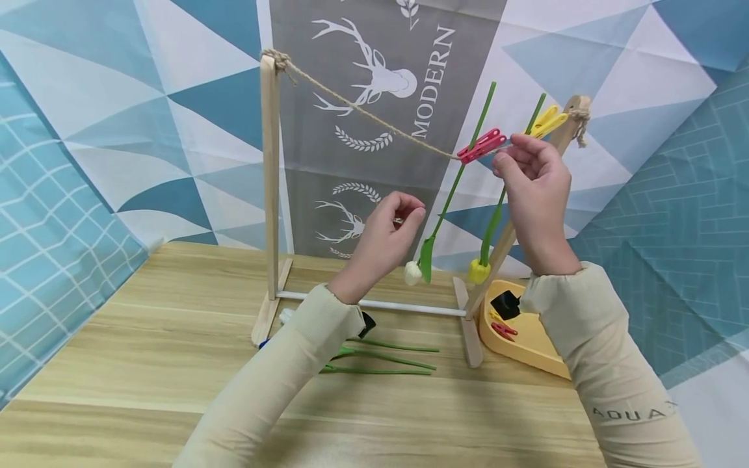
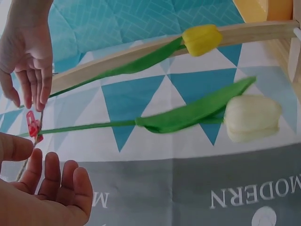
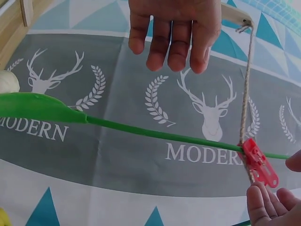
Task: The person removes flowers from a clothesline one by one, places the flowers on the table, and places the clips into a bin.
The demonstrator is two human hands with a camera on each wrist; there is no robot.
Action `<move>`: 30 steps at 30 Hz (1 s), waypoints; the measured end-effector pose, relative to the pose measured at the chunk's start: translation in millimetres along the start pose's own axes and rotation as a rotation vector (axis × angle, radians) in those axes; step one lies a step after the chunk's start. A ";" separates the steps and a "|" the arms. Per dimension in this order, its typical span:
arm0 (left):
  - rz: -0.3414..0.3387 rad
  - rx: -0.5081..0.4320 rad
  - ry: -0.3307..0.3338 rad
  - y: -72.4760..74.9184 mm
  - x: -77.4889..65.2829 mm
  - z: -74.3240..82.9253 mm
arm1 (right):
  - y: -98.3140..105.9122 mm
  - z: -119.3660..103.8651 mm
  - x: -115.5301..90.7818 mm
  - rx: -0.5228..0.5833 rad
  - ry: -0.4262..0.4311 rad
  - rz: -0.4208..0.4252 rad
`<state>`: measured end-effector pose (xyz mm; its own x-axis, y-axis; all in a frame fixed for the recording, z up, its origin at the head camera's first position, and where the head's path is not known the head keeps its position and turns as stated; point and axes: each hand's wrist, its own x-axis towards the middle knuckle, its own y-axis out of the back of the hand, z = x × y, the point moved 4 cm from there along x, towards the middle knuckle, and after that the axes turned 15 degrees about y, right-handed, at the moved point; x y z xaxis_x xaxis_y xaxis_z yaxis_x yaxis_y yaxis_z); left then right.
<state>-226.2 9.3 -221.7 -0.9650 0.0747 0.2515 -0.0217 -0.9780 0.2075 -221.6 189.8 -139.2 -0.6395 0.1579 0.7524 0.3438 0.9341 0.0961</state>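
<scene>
Nearest, on the pale wood-grain tabletop (image 1: pixel 146 338), three slim green stems (image 1: pixel 389 359) are left lying unhung; their flower ends are hidden behind the beige left sleeve (image 1: pixel 275 383), so their blooms cannot be told. Above them the left hand (image 1: pixel 380 240) is raised, its fingers loosely bent and released, with nothing held. The right hand (image 1: pixel 535 185) is held higher, just beside the tail end of a pink-red plastic clothespin (image 1: pixel 482 145); its thumb and fingers are seen parted in the right wrist view, so the clothespin is judged to be let go, though whether the tan twine line (image 1: pixel 374 117) is touched by a fingertip cannot be told. By that clothespin a white tulip with a green stem and leaf (image 1: pixel 413 273) is fastened to the line, bloom down. Beside it a yellow tulip (image 1: pixel 479 272) is hung likewise, apparently by a yellow plastic clothespin (image 1: pixel 547 123). Two flowers can thus be counted as done, and at least three stems as left. Spare clothespins (image 1: pixel 504 331) are kept in a yellow tray (image 1: pixel 535 338). The line is strung across a pale wooden frame (image 1: pixel 270 175), behind which a blue, white and grey fabric backdrop (image 1: pixel 351 175) is seen.
</scene>
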 end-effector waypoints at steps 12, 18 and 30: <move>-0.047 -0.018 0.023 -15.9 16.0 13.8 | -0.6 -11.2 10.5 -0.182 -0.042 -0.153; -0.062 -0.051 0.043 -23.7 24.8 17.7 | -0.2 -12.4 15.5 -0.238 -0.073 -0.257; -0.079 -0.062 0.088 -31.2 32.2 13.9 | -1.5 -12.4 23.0 -0.231 -0.119 -0.303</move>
<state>-252.9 44.9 -206.9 -0.9787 0.1377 0.1526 -0.1123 -0.9800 0.1641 -228.2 188.1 -114.0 -0.8063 -0.0652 0.5879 0.2638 0.8499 0.4562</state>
